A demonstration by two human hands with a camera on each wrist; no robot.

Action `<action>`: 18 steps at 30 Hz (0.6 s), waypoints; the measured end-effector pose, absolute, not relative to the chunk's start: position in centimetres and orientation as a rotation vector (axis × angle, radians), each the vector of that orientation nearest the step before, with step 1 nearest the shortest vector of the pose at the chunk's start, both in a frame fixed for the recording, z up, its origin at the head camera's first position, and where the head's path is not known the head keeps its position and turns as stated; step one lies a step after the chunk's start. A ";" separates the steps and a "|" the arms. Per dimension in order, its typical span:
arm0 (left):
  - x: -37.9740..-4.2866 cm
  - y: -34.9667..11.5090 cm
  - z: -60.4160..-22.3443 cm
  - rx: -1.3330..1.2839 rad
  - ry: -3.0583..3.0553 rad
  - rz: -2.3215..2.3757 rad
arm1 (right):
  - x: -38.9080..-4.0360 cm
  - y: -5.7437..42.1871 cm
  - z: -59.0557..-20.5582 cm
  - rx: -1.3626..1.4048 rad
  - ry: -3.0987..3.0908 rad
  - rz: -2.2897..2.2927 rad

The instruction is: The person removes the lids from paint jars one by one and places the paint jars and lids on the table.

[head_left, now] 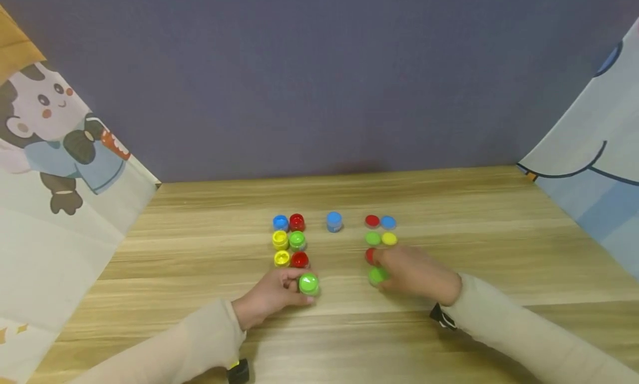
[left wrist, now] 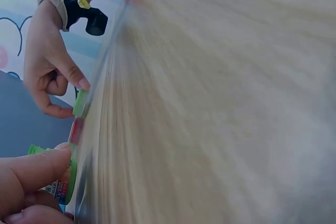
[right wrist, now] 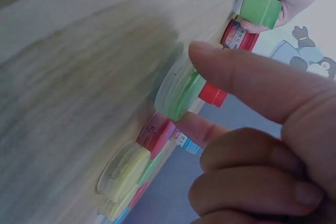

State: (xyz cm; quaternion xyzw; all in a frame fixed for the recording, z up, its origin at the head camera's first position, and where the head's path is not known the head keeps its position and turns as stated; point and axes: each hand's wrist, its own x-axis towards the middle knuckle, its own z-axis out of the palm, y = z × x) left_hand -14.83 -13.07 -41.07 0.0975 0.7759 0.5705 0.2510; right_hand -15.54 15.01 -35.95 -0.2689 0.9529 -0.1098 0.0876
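My left hand (head_left: 273,296) grips a small open jar of green paint (head_left: 309,284) just above the table or on it, thumb and fingers around its side. The jar's printed label (left wrist: 55,190) shows in the left wrist view. Farther right, my right hand (head_left: 418,274) pinches a round green lid (head_left: 377,276) at the tabletop. In the right wrist view thumb and index finger stand at opposite edges of that lid (right wrist: 180,90), the other fingers curled in. Just beyond it lies a red lid (head_left: 370,256), partly covered by the right hand.
Two columns of open jars stand left of centre: a blue jar (head_left: 280,223), a red jar (head_left: 297,222), yellow ones (head_left: 280,240) and others. A blue-capped jar (head_left: 334,222) stands mid-table. Red, blue, green and yellow lids (head_left: 389,238) lie at right. A dark partition (head_left: 319,84) rises behind.
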 end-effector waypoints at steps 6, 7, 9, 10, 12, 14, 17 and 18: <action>-14.7 -13.6 -41.2 0.232 2.143 1.543 | -15.7 15.1 -36.4 -0.799 2.844 -0.306; -14.7 -13.7 -41.2 0.230 2.146 1.542 | -15.7 15.1 -36.5 -0.792 2.844 -0.308; -14.7 -13.9 -41.2 0.228 2.154 1.538 | -15.8 15.1 -36.5 -0.784 2.847 -0.307; -14.7 -14.0 -41.1 0.228 2.158 1.536 | -15.7 15.1 -36.5 -0.780 2.849 -0.305; -14.6 -14.1 -41.1 0.226 2.162 1.532 | -15.7 15.1 -36.5 -0.782 2.850 -0.303; -14.6 -14.2 -41.0 0.222 2.166 1.530 | -15.7 15.0 -36.5 -0.785 2.851 -0.298; -14.7 -14.3 -40.9 0.214 2.166 1.530 | -15.7 14.9 -36.5 -0.793 2.858 -0.292; -14.7 -14.3 -40.8 0.213 2.165 1.531 | -15.7 14.9 -36.4 -0.800 2.861 -0.289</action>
